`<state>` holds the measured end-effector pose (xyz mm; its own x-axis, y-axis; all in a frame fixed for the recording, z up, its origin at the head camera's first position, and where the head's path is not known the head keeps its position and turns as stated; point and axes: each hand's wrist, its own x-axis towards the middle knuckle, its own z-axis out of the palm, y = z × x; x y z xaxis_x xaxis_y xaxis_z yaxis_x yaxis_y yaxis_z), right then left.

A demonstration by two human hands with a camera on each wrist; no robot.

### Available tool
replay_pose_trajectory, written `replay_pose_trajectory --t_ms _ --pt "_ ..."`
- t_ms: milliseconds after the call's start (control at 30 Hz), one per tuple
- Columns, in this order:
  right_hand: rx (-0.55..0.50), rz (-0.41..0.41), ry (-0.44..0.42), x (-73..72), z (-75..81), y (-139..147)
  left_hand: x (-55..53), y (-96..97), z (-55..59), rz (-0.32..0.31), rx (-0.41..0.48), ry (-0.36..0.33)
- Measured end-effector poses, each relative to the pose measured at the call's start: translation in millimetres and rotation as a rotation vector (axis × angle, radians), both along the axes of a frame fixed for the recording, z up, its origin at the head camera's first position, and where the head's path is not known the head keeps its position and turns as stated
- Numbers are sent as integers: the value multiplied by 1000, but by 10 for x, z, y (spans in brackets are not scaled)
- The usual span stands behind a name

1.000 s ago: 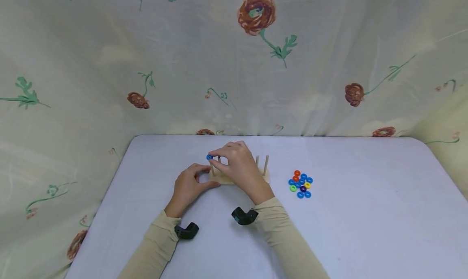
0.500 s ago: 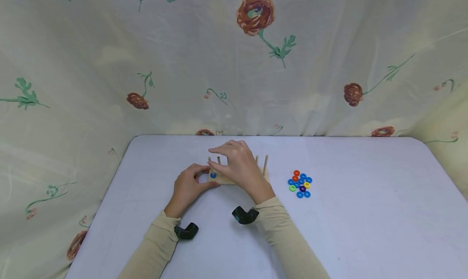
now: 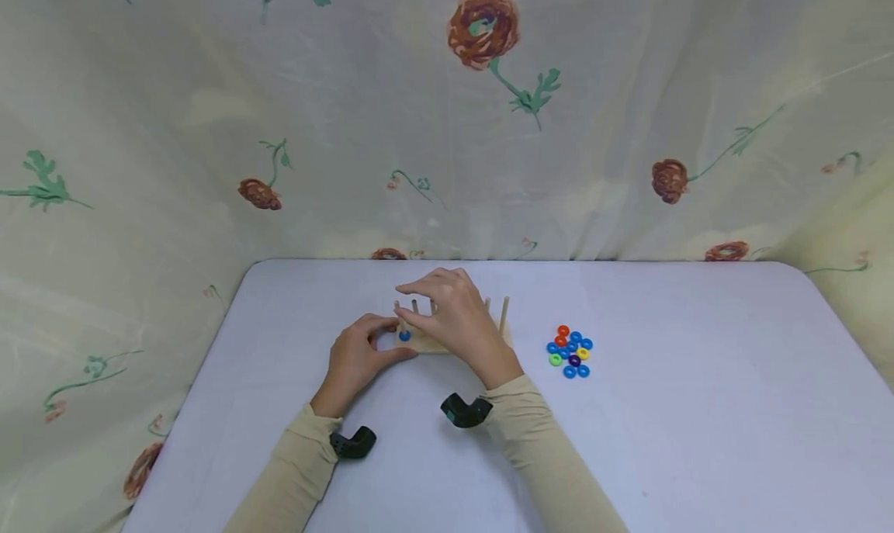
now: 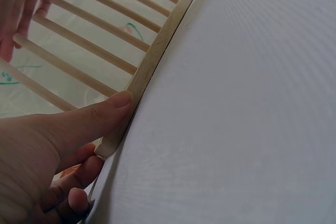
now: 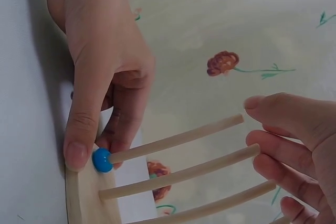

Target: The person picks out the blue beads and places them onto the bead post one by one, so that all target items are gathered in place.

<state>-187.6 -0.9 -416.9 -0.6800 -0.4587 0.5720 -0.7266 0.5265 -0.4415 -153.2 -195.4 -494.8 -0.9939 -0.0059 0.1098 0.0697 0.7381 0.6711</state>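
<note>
A wooden peg stand (image 4: 148, 66) rests on the table, with a row of thin upright pegs along its base. My left hand (image 3: 355, 360) grips the left end of that base, thumb on the near side and fingers behind. At the foot of the leftmost peg (image 5: 181, 138) sits a blue ring (image 5: 103, 160), right beside the left thumb in the right wrist view. My right hand (image 3: 455, 313) is up by the peg tops, its thumb and index finger spread apart with no ring between them. In the head view it hides the middle pegs.
Right of the stand lies a loose cluster of small rings, among them blue rings (image 3: 570, 372), red rings (image 3: 563, 331), a yellow ring (image 3: 583, 354), a green ring (image 3: 555, 360) and a dark purple ring (image 3: 574, 360). A flowered curtain (image 3: 335, 129) hangs behind the white table (image 3: 684, 393).
The blue ring, pinched at the peg's top one second ago, has been let go and dropped to the base. My right thumb and index finger have parted. The left hand keeps its grip.
</note>
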Motion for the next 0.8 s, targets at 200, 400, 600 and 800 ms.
replay_pose_trajectory --t_ms 200,400,600,800 --pt "-6 4 -3 16 34 24 9 -19 -30 2 18 1" --pt "2 -22 -41 8 50 164 5 -8 -56 3 18 1" --pt "10 -65 -101 -17 71 401 0 3 -27 4 4 16" --pt "-36 -73 -140 -51 90 690 -1 4 -5 4 5 21"
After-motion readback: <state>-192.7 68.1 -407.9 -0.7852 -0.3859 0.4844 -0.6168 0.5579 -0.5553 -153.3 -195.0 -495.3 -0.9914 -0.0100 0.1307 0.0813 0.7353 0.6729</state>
